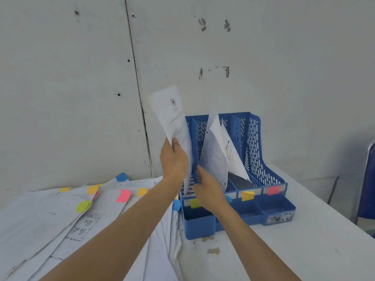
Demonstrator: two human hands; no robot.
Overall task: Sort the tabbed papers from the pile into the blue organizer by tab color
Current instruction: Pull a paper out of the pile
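Note:
A blue organizer (pixel 261 155) with several upright slots stands on the table against the wall. Coloured labels mark its front: green (pixel 195 203), yellow (pixel 248 195) and pink (pixel 273 190). My left hand (pixel 174 159) grips a white sheet (pixel 172 114) with a green tab at its top corner, its lower part inside the leftmost slot. My right hand (pixel 207 189) rests on the divider beside that slot, touching a curled sheet (pixel 215 157) in the second slot. Another sheet (pixel 233 157) leans behind it. The pile of tabbed papers (pixel 60 226) lies to the left.
Tabs in blue (pixel 121 177), yellow (pixel 93 189), pink (pixel 123 195) and green (pixel 83 206) stick out of the pile. A white wall stands directly behind. A blue chair back (pixel 368 189) is at the right edge. The table edge runs diagonally at the right.

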